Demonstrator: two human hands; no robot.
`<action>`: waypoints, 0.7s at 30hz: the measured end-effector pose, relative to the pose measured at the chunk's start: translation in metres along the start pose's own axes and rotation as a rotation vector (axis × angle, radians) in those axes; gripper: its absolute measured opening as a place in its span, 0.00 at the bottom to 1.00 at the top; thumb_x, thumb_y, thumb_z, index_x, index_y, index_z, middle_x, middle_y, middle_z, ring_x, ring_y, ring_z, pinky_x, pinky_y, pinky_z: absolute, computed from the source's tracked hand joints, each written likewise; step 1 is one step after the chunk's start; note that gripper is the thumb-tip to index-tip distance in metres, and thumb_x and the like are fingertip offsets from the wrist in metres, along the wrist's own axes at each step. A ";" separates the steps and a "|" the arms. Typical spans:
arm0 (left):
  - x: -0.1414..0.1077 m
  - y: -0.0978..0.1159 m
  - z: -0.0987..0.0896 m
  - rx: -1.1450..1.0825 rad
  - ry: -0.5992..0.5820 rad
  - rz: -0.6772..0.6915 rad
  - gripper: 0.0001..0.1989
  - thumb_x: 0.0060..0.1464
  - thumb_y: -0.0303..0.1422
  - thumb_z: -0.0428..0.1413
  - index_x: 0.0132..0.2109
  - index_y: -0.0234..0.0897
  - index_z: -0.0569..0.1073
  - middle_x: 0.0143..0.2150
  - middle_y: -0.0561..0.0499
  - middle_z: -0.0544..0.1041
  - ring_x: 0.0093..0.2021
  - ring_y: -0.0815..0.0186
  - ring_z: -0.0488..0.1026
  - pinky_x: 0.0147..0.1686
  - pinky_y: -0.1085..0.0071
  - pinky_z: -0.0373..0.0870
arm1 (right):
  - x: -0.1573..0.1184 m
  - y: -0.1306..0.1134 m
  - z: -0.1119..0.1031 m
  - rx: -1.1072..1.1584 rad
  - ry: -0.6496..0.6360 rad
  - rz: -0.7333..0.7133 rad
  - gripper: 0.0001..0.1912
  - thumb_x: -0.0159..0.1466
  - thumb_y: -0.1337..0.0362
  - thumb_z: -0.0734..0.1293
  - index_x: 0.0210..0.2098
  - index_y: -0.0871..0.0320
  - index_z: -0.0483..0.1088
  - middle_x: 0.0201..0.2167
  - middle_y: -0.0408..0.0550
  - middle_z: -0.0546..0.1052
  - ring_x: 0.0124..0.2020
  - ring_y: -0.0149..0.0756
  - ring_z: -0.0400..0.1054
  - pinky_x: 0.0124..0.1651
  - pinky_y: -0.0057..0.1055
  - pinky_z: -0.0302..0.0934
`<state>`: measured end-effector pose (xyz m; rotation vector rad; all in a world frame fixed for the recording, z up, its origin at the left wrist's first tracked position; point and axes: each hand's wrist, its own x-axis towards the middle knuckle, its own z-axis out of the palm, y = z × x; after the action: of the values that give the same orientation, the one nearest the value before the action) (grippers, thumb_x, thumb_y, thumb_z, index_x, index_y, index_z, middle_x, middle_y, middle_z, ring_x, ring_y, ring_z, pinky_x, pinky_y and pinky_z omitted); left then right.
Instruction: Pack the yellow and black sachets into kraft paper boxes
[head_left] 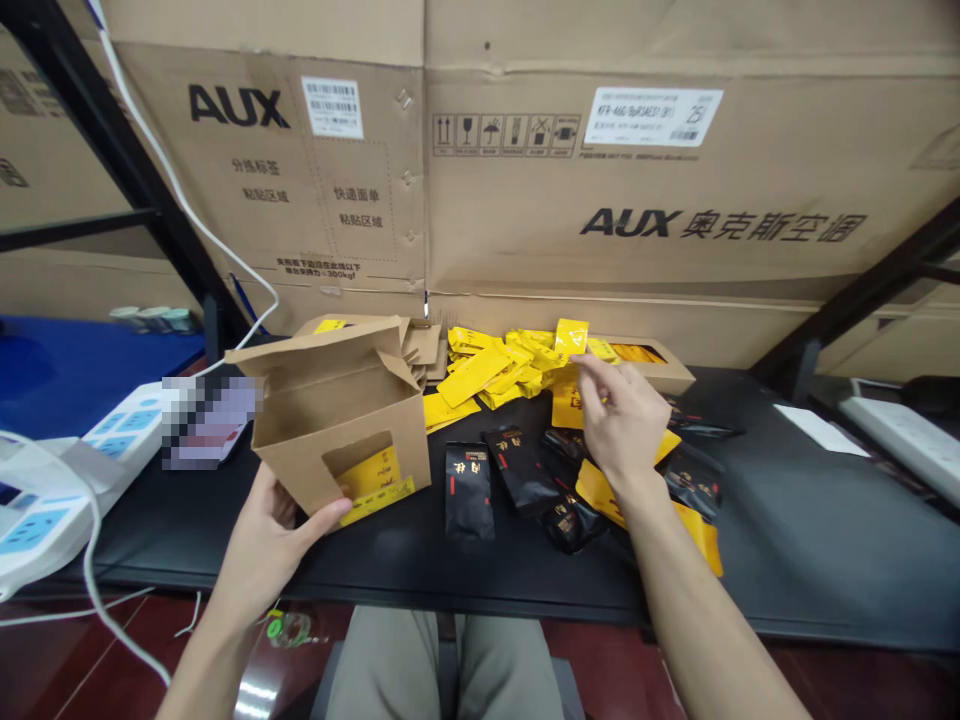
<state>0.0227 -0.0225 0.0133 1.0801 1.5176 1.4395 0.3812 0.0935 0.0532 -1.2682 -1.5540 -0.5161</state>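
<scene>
My left hand point(281, 540) grips the lower left corner of an open kraft box point(300, 455), its thumb on the front. Yellow packets show through the box's window, and its top flap stands up. My right hand point(619, 415) pinches a small yellow packet point(571, 338) between thumb and fingers, above the right end of a heap of yellow packets point(487, 370). Black packets point(470, 490) lie on the black table point(375, 560) between the box and my right forearm. Larger yellow-orange pouches point(697, 535) lie among them, partly under my right arm.
Large AUX cartons point(510, 230) stand behind the table. A flat kraft box point(667, 372) lies at the back right, folded cardboard behind the open box. White power strips point(127, 440) with cables are at the left, another point(900, 430) at the right. A white paper point(821, 430) lies nearby.
</scene>
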 end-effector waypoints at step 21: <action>0.001 -0.004 0.000 -0.009 0.023 0.014 0.38 0.40 0.41 0.75 0.56 0.45 0.69 0.60 0.44 0.81 0.62 0.47 0.78 0.64 0.49 0.75 | -0.013 -0.009 0.018 0.344 -0.197 0.385 0.24 0.66 0.52 0.67 0.56 0.58 0.74 0.46 0.56 0.83 0.34 0.38 0.76 0.45 0.41 0.74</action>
<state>0.0222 -0.0214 0.0090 1.0742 1.5212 1.4716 0.3642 0.0990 0.0371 -1.3290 -1.4320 0.1219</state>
